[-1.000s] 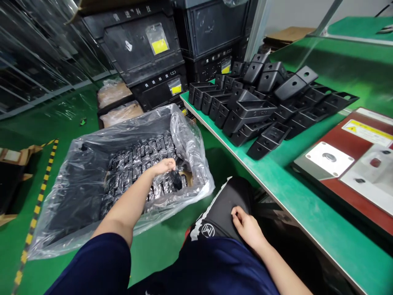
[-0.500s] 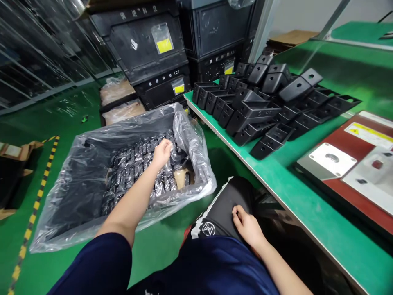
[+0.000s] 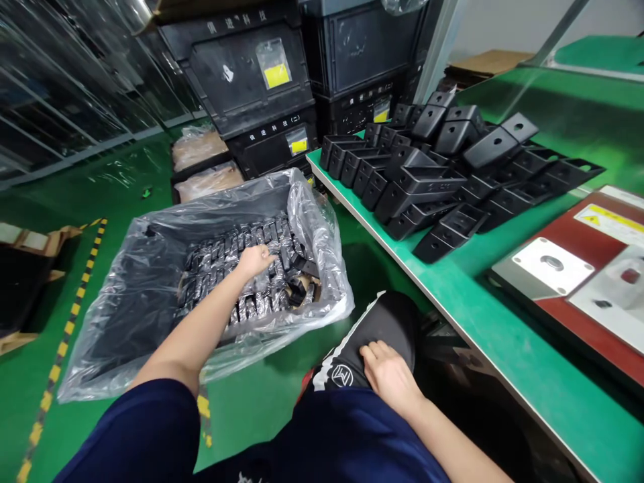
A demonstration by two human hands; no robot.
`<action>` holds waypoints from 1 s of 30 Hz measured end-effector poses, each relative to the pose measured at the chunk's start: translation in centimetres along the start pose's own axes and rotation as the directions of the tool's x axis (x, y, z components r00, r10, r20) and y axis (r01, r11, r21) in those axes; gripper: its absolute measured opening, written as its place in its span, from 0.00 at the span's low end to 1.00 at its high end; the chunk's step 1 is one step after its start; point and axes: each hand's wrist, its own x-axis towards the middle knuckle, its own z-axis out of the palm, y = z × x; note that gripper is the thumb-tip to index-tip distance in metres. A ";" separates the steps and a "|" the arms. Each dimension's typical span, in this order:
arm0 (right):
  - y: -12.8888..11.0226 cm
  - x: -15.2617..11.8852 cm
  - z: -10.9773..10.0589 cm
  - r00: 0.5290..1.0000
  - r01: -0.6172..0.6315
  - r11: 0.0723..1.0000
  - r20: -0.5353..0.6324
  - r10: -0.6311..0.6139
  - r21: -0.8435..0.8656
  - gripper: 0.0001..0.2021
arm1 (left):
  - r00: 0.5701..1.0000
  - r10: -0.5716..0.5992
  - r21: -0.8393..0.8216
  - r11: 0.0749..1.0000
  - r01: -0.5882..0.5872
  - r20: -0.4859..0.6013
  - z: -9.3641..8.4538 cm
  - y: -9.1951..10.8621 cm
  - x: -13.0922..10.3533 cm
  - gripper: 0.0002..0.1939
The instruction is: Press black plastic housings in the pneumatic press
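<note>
My left hand (image 3: pixel 257 259) is held over the plastic-lined bin, its fingers curled in and nothing seen in them. Below it, rows of small black parts (image 3: pixel 214 258) in clear wrap fill much of the bin floor. Several loose black parts (image 3: pixel 302 268) lie askew at the right end, over a bit of brown cardboard. A clear plastic liner (image 3: pixel 319 235) hangs over the rim of the bin. My right hand (image 3: pixel 390 374) rests on my thigh in dark trousers, fingers loosely bent, holding nothing visible.
A green-topped table (image 3: pixel 473 282) on the right carries a pile of black brackets (image 3: pixel 427 181) and a red and silver machine (image 3: pixel 568 268). Stacked black crates (image 3: pixel 241 74) stand behind the bin. Yellow-black tape (image 3: pixel 70 322) marks the floor at left.
My left hand has moved slightly left and down above the bin. Black parts now cover most of the cardboard that showed before. My right hand has slid left along my thigh.
</note>
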 end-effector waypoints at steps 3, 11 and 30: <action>-0.5 1.2 -0.3 0.989 0.148 0.989 0.000 -0.148 -0.024 0.10 | 0.969 0.000 0.065 0.998 -0.016 0.246 1.7 -2.1 -1.7 0.14; -0.4 3.7 0.0 0.981 0.185 0.982 0.046 -0.187 0.031 0.12 | 0.894 -0.100 0.203 0.979 0.010 0.438 6.5 -4.5 -1.9 0.15; 0.2 4.4 0.3 0.990 0.140 0.984 -0.015 -0.140 0.107 0.15 | 0.884 0.179 -0.172 0.979 -0.114 0.432 1.8 -1.6 -0.8 0.14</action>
